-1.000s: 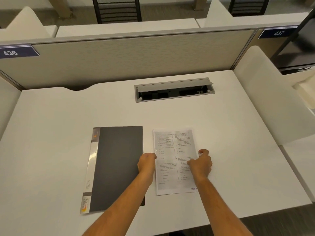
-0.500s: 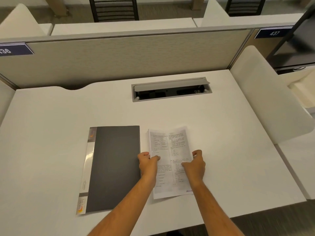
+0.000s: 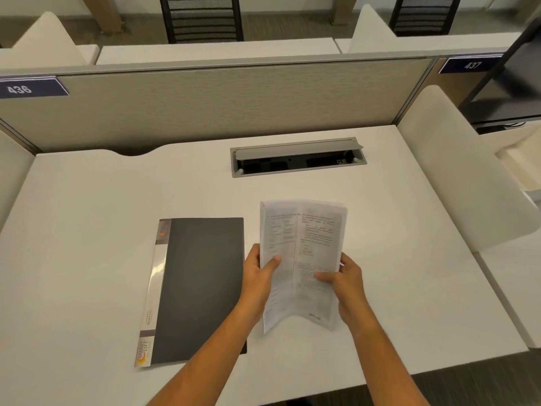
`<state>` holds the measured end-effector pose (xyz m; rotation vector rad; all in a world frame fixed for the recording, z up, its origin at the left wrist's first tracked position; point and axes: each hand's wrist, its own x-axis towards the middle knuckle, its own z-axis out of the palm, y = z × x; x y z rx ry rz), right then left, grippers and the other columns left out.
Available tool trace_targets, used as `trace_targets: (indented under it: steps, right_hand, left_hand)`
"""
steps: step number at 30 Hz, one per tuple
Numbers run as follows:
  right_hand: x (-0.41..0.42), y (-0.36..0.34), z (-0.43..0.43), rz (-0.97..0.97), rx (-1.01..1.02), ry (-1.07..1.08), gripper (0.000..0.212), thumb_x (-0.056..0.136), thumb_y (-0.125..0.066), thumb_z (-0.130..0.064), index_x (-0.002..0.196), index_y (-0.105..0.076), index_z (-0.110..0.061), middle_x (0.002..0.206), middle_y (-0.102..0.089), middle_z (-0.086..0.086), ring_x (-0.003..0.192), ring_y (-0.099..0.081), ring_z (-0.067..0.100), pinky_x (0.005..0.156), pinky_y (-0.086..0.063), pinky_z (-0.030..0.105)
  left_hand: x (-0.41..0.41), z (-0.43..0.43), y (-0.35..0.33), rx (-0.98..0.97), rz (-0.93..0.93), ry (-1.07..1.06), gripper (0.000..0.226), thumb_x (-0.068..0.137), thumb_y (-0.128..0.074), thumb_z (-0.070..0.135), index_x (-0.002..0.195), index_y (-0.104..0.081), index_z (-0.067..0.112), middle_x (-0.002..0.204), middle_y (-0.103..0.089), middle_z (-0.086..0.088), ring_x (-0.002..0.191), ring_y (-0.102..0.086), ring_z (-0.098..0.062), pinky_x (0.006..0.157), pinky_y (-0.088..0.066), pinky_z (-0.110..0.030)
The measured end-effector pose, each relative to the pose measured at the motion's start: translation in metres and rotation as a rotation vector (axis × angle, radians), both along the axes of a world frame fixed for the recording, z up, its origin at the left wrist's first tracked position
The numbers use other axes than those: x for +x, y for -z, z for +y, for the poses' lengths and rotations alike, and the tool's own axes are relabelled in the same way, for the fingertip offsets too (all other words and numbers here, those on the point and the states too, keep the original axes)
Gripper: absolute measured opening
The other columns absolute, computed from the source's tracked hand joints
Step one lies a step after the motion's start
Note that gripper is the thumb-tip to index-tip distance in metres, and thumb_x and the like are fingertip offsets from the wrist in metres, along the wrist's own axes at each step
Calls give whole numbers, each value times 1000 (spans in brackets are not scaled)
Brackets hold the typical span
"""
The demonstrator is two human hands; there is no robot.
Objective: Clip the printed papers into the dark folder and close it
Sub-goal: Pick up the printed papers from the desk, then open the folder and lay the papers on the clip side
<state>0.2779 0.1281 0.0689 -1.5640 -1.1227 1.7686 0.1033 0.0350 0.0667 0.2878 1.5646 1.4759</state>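
Two hands on one stack: left hand (image 3: 257, 276) pinching the left edge of the printed papers (image 3: 301, 259), thumb on the printed face, fingers hidden behind; right hand (image 3: 344, 278) pinching the right edge the same way, thumb lying across the lower text. Raised now off the white desk (image 3: 87, 244), where half a second ago lay flat under both palms. Tilted up toward the camera, top edge high and near the grey cable box (image 3: 297, 158), bottom edge sagging in a shallow arch just above the surface. Slightly blurred print, two columns, unreadable. Thick enough at the top to show several sheets.

Closed and flat to the left, the dark folder (image 3: 202, 288), unmoved since the earlier frames, pale spine strip along its left edge with an orange logo at the bottom. Lower right corner of its cover crossed by the left forearm. Well clear of the papers now, a strip of bare desk between the two, where earlier sat almost side by side.

Behind, a beige partition (image 3: 234, 104) with blue number plates reading 436 (image 3: 30, 87) and 437 (image 3: 471, 64), and beyond it black chair backs (image 3: 202, 17). Cable box lid propped open, dark inside.
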Motion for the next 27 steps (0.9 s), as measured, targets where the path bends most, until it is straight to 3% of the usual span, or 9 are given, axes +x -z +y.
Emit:
trace_targets:
  steps: [3, 6, 8, 12, 15, 21, 24, 27]
  right_hand:
    - [-5, -15, 0, 12, 153, 66, 49, 76, -77, 20, 106, -78, -18, 97, -86, -1, 90, -82, 21, 76, -69, 38]
    - [-8, -12, 0, -26, 219, 75, 36, 80, -78, 17, 93, -75, -17, 86, -79, 9, 82, -71, 23, 73, -58, 38]
    - [-10, -6, -7, -42, 222, 45, 34, 83, -79, 15, 93, -74, -17, 91, -76, 17, 83, -68, 22, 75, -54, 38]
    - [-11, 2, -21, -78, 226, 10, 31, 90, -80, 10, 92, -74, -20, 93, -78, 13, 85, -69, 26, 72, -55, 32]
    - [-7, -1, -25, -82, 242, 16, 24, 89, -83, 6, 95, -78, -16, 85, -81, 9, 85, -77, 28, 74, -64, 32]
    - [4, -30, -47, 66, 200, -83, 31, 98, -78, -6, 129, -77, -12, 117, -87, 4, 105, -84, 21, 85, -70, 34]
    - [7, -37, -59, 76, 156, -107, 30, 100, -76, -9, 129, -77, -15, 119, -86, 4, 108, -84, 25, 91, -69, 44]
    - [6, -39, -71, 81, 108, -77, 26, 98, -76, -6, 124, -79, -11, 114, -87, 9, 102, -85, 32, 84, -71, 44]
  left_hand:
    - [-5, -1, -12, 141, 138, 23, 28, 102, -69, 13, 129, -65, 22, 115, -76, 2, 106, -75, -14, 84, -65, -29]
    - [-12, -4, -6, 123, 216, 60, 17, 99, -70, 7, 114, -70, 16, 97, -75, 3, 93, -73, -18, 77, -62, -29]
    - [-14, -7, -1, 53, 198, 60, 20, 98, -73, 8, 108, -74, 26, 93, -78, 4, 93, -76, -18, 76, -62, -28]
    - [-13, -15, 4, -37, 179, 81, 17, 101, -72, 21, 104, -74, 38, 96, -79, 6, 94, -76, -14, 76, -60, -24]
    - [-16, -23, 1, -31, 216, 104, 9, 103, -69, 23, 108, -76, 26, 99, -80, 1, 96, -76, -16, 81, -62, -29]
    - [-34, -48, -15, 9, 112, 167, 24, 103, -69, 24, 127, -70, 25, 117, -81, 2, 108, -78, -16, 88, -67, -37]
    - [-42, -65, -18, 3, 138, 243, 26, 102, -71, 29, 127, -70, 26, 120, -80, 4, 110, -78, -17, 91, -66, -41]
    - [-50, -80, -22, -7, 137, 321, 39, 96, -78, 38, 133, -65, 32, 128, -78, 9, 116, -76, -14, 94, -65, -42]
